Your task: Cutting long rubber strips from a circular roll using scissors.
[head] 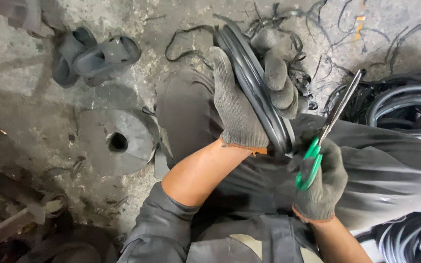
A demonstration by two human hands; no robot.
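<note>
Rough, stained concrete floor (pixel 35 112) is seen from the head camera, strewn with thin black rubber trimmings (pixel 313 29) beyond the hands. A black rubber ring (pixel 259 85) is held upright on edge above the lap, over grey trousers (pixel 391 165); it is dark, smooth and slightly glossy, with a raised ridge running along its rim. The left hand (pixel 249 97), in a grey knitted glove, is closed around this ring: the palm lies against its near face and the fingers (pixel 278 78) are curled over the far edge. The right hand (pixel 320 182), likewise gloved, is clenched about the green handles of a pair of scissors (pixel 332 122); the metal blades are pointed up and away, just beside the ring's lower right edge, and appear closed or nearly so. Whether the blades touch the ring cannot be told. To the left of the left hand, a flat dark rubber disc (pixel 118 141) with a central hole lies on the floor, and a pair of grey sandals (pixel 93 56) rests beyond it. Coiled black rubber hoops (pixel 405 102) are piled to the right of the right hand.
</note>
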